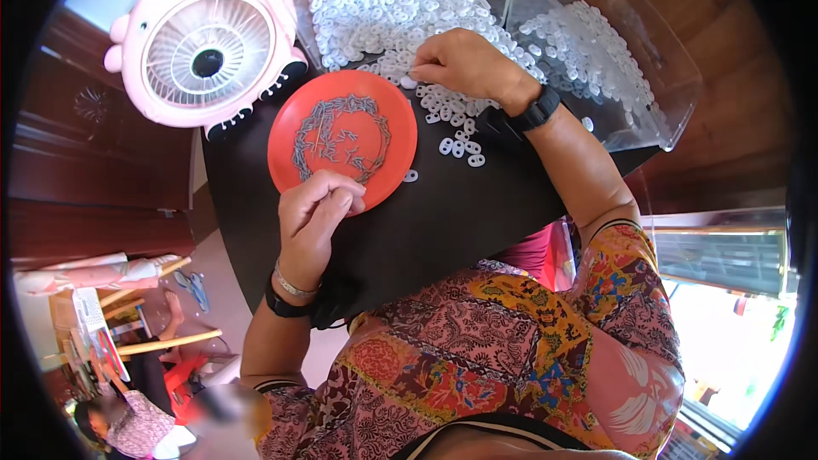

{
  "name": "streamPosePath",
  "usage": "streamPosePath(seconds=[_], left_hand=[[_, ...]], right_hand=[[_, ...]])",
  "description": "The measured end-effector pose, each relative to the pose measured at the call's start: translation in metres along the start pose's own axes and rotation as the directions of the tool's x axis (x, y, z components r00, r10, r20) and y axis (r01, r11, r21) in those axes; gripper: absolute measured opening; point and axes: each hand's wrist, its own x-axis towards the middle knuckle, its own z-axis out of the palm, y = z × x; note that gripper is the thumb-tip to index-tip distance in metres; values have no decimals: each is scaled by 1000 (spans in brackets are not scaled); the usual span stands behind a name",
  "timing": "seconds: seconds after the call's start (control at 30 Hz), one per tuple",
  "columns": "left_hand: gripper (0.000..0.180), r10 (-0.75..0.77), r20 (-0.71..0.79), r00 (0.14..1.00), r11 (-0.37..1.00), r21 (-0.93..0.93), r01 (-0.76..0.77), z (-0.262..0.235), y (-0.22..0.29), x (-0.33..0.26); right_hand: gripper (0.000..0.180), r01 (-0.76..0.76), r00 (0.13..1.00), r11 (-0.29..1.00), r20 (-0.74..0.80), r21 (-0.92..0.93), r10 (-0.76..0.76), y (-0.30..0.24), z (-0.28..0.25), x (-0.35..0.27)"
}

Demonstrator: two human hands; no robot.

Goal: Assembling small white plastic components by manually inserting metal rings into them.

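My left hand (317, 211) is closed, thumb against fingers, over the near edge of a round red plate (400, 132). Whatever its fingertips pinch is too small or hidden to make out. Small grey metal pins (328, 109), screw-like in shape, lie on the plate, mostly in a ring. Farther right, my right hand (467, 66) reaches over a spread of white oval plastic pieces with two holes. A small white plastic piece (409, 83) shows at its pinched fingertips, beside the plate's far right rim.
A large heap of the white pieces (400, 0) covers the table's far side. More lie in a clear plastic bin (660, 51) at the right. A pink animal-shaped fan (209, 60) stands far left on the black tabletop (443, 213). Another person (141, 426) is at lower left.
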Motion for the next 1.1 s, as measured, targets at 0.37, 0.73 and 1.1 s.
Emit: streamPosePath(seconds=[0.37, 0.73, 1.1], left_hand=[[11, 117, -58, 991, 990, 91, -112, -45, -9, -27], [8, 121, 25, 992, 954, 275, -123, -48, -17, -32], [11, 8, 143, 990, 975, 218, -39, -54, -10, -33]], right_hand=[[11, -264, 959, 587, 274, 765, 74, -113, 18, 4], [10, 68, 971, 740, 125, 670, -202, -152, 51, -8], [12, 81, 975, 699, 88, 711, -203, -151, 55, -14]])
